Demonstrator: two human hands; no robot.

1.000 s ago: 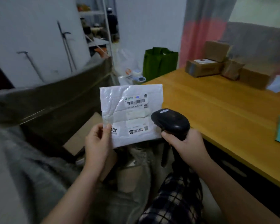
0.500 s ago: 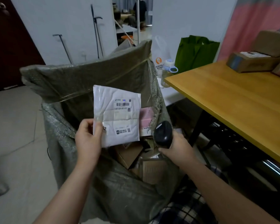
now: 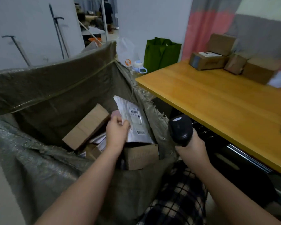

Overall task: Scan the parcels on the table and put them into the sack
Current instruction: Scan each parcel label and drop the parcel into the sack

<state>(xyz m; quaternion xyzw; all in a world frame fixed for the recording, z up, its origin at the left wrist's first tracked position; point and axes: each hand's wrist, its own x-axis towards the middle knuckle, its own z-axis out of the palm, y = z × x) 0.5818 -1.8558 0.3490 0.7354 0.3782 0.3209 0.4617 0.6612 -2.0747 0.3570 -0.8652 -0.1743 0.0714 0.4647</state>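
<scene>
I see the white mailer inside the mouth of the sack, tilted against its right wall above the cardboard boxes lying there. My left hand pinches its lower left edge, fingers curled on it. My right hand is wrapped round the black scanner, just beside the sack. More brown parcels stand at the table's far end.

Parcel sorting room, small courier-depot type: large woven sack holding cardboard boxes and a labelled mailer; more cartons stacked at the far edge of a wooden table; handheld barcode scanner; stocked shelving in the background; bare white walls
</scene>
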